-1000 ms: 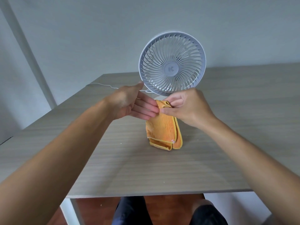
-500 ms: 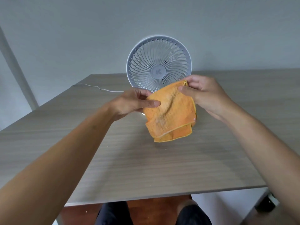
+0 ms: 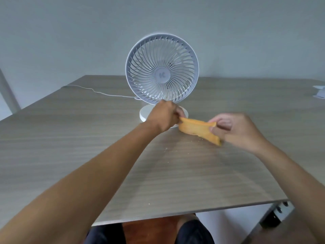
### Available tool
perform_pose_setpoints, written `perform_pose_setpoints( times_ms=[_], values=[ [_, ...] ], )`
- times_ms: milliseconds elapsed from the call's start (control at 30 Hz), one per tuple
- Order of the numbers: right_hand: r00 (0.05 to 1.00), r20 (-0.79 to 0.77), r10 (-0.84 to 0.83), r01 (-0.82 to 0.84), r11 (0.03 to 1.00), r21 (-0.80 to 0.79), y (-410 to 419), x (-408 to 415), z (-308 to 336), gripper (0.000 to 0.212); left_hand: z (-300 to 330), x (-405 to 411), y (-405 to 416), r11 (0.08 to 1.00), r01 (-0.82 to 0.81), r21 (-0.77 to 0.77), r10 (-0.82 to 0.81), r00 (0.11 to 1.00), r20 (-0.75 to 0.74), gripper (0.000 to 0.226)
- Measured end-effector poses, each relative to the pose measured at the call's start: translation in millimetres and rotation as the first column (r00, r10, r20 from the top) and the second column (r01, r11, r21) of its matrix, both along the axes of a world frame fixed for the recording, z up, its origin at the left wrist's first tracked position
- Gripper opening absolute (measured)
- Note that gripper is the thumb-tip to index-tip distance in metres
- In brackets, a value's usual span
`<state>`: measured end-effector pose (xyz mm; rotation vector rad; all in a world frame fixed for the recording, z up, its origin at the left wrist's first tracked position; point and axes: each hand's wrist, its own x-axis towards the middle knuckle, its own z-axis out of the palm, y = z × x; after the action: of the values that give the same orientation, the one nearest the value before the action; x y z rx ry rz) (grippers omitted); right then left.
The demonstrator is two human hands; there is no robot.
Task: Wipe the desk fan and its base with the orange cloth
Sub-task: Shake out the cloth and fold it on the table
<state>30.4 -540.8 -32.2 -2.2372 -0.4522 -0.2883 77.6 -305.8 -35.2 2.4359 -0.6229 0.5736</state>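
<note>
A white desk fan (image 3: 161,69) with a round grille stands upright on its round white base (image 3: 145,114) at the middle of the wooden table (image 3: 70,138). The orange cloth (image 3: 198,129) is stretched nearly flat between both hands, just above the table and in front of the base. My left hand (image 3: 163,117) pinches its left end and covers part of the base. My right hand (image 3: 235,129) grips the right end, which hangs down a little.
A thin white cable (image 3: 98,92) runs from the fan's base to the table's far left edge. A small white object (image 3: 320,93) lies at the far right. A few crumbs dot the table near its front edge. My knees show below it.
The cloth was lifted and spread in front of the fan, then lowered and pulled out flat and to the right in front of the base. Both hands came down with it.
</note>
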Motion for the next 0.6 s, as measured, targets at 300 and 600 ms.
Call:
perform_pose_setpoints(
  times_ms=[300,600],
  values=[
    [0.970,-0.120,0.213,-0.228,0.965,-0.133,63.4,-32.4,-26.6,0.005,-7.5,-87.7,95.6,0.980,0.013,0.199,0.014,0.991,-0.134,0.028],
    [0.920,-0.065,0.386,-0.390,0.918,-0.076,99.3,-66.9,-41.8,0.010,3.3,-161.6,125.4,0.942,-0.044,0.334,0.144,0.949,-0.282,0.024]
  ],
)
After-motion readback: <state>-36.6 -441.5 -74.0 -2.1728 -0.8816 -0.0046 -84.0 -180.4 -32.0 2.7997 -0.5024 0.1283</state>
